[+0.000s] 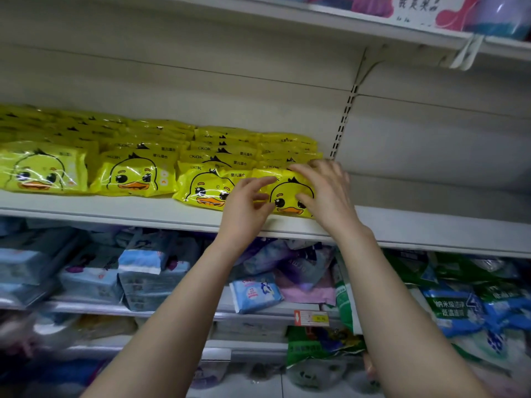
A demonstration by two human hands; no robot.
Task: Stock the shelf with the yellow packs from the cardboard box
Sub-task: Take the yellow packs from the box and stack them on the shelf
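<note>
Several rows of yellow duck-face packs stand on the white shelf (115, 209), running from the far left to near the upright post. The rightmost front yellow pack (287, 196) stands at the shelf's front edge. My left hand (247, 205) touches its left side with loosely bent fingers. My right hand (324, 191) lies over its right side and top corner, thumb against the front. Both hands frame the pack; neither clearly grips it. Another front pack (205, 191) stands just to its left. The cardboard box is out of view.
To the right of the slotted upright post (342, 124) the same shelf level holds nothing. A higher shelf (373, 27) carries pink and blue goods. Below, shelves are crowded with blue, purple and green packs (149, 271), and an orange price tag (311, 318) sits on one rail.
</note>
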